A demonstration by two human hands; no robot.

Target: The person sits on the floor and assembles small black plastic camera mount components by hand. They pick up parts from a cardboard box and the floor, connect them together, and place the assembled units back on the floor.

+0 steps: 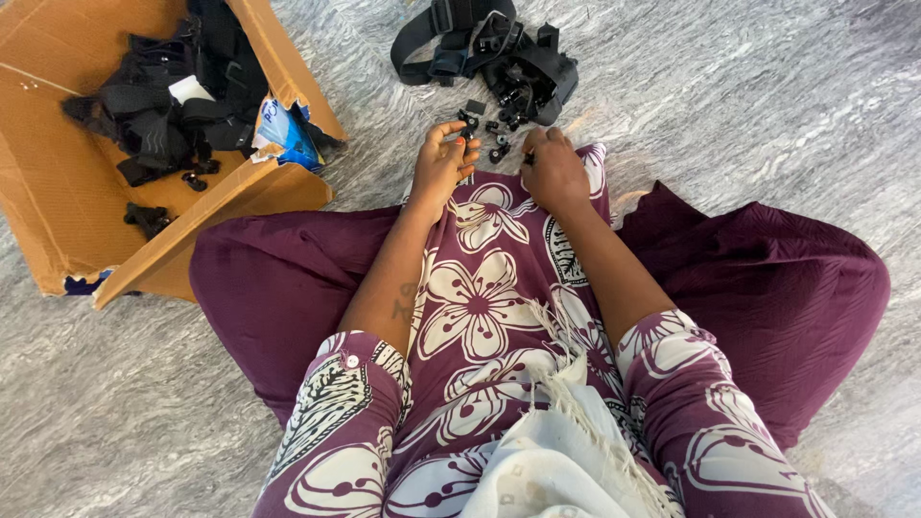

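Pinching a small black clip (pixel 467 120) upright, left hand (pixel 439 171) fingers.

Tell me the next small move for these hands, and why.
Probably the right hand should reach forward for one of the small black clips on the floor, since the left hand already pinches a small black piece and loose ones lie just ahead.

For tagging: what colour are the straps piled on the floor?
Black straps, clearest in the head view.
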